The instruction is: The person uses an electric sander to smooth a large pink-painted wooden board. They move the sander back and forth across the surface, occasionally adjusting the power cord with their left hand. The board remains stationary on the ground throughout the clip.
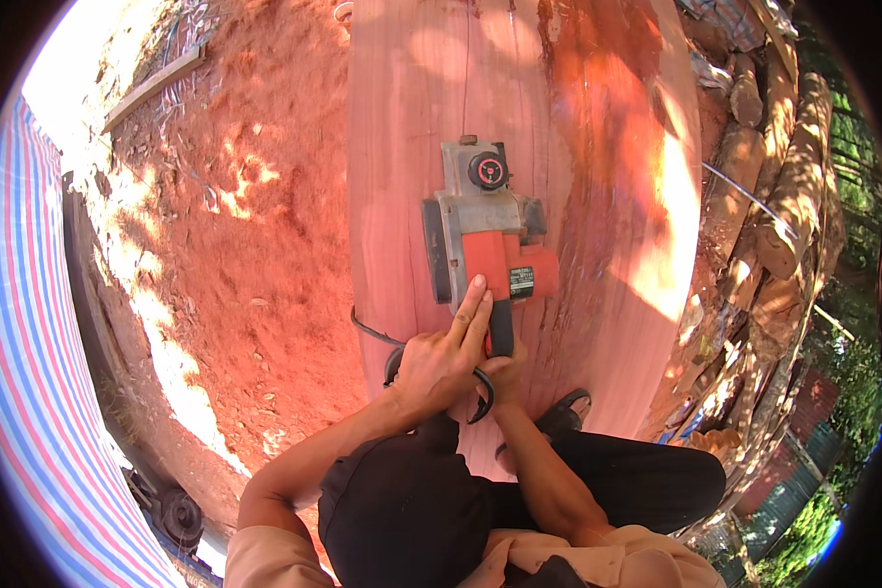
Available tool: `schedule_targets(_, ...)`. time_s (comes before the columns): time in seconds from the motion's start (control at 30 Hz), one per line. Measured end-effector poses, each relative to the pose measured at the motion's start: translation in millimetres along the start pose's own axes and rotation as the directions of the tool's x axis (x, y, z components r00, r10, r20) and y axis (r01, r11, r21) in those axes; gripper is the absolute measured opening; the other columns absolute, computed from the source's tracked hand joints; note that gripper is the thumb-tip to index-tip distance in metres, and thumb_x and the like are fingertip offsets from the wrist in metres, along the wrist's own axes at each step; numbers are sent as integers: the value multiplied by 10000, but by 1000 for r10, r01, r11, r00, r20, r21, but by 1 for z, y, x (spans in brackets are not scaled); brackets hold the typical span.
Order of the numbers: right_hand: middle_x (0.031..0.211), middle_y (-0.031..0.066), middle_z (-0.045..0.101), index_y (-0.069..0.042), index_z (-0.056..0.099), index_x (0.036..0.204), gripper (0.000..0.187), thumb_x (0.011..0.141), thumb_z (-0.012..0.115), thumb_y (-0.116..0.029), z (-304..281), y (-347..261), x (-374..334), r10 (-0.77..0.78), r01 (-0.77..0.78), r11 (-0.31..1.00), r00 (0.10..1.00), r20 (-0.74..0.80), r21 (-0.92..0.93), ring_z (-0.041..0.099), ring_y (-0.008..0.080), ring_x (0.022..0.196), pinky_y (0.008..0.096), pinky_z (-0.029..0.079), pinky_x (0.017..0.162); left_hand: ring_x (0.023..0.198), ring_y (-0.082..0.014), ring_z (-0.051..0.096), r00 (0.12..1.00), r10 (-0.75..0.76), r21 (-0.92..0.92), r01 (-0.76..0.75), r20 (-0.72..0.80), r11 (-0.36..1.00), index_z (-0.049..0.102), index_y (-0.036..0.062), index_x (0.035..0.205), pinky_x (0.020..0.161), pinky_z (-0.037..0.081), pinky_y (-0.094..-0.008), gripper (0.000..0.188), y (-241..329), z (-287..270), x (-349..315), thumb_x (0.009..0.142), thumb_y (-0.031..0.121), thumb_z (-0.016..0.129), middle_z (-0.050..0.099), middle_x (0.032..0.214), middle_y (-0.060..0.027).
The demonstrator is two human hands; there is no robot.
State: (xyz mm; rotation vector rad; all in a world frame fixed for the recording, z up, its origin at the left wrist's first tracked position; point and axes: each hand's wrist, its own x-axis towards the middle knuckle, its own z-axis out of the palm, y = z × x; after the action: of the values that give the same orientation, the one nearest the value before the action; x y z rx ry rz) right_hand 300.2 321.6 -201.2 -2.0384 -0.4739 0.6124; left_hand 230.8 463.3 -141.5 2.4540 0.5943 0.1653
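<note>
An electric hand planer (481, 220) with a grey metal front, a red motor housing and a black rear handle rests on a broad reddish wooden slab (402, 118). My left hand (438, 365) lies over its rear, two fingers stretched forward against the red body; the other fingers are hidden. Beside it, my right hand (505, 374) is closed around the planer's black handle, partly covered by the left hand and a cord. The black power cord (374, 333) loops around my hands and passes off the slab's left edge.
Reddish sawdust-like ground (274, 225) stretches along the left. A striped sheet (29, 314) hangs at the far left, and a wooden batten (154, 88) lies at the upper left. Stacked logs (779, 196) line the right side. A sandaled foot (565, 412) is beside the slab's near end.
</note>
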Motion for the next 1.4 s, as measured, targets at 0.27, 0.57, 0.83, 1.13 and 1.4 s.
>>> schedule_targets(0.27, 911, -2, 693, 21, 723, 1115, 191, 957, 748, -83, 48, -55, 149, -63, 70, 930, 998, -31, 361, 630, 60, 848, 220, 519, 743, 801, -315, 771, 998, 8, -11, -8, -59, 1000, 537, -47, 1479, 595, 594, -393, 936, -68, -37, 134, 814, 546, 827, 487, 1628, -173)
schedule_targets(0.57, 694, 33, 692, -29, 741, 787, 159, 905, 786, -124, 109, -133, 426, -211, 213, 942, 977, -39, 260, 629, 92, 580, 291, 486, 524, 1085, -468, 705, 980, 96, -21, -101, -175, 995, 649, -9, 1266, 899, 564, -554, 542, -174, -86, 372, 916, 390, 760, 691, 1257, -302)
schedule_targets(0.83, 880, -23, 656, -7, 709, 1056, 192, 877, 745, -64, 94, -50, 251, -195, 149, 833, 980, 31, 532, 618, 84, 816, 272, 516, 702, 968, -337, 760, 976, 55, 62, -42, -212, 997, 463, 98, 1584, 698, 618, -414, 987, -115, -43, 175, 830, 652, 774, 444, 1678, -39)
schedule_targets(1.13, 754, 121, 716, -10, 670, 950, 199, 937, 765, -185, -2, -11, -35, -40, 39, 999, 991, 130, 13, 717, 189, 657, 357, 558, 601, 702, -210, 763, 995, 29, 30, -32, 93, 999, 548, -50, 1486, 592, 569, -307, 831, 1, -11, -68, 868, 443, 806, 496, 1609, -234)
schedule_targets(1.4, 749, 60, 694, -19, 666, 981, 179, 909, 767, -148, 46, -32, 1, 29, -42, 973, 998, 61, 229, 710, 163, 686, 332, 553, 621, 727, -240, 756, 998, 58, 18, -58, 3, 998, 540, 14, 1512, 586, 586, -349, 756, -48, -27, -27, 887, 358, 789, 502, 1622, -164)
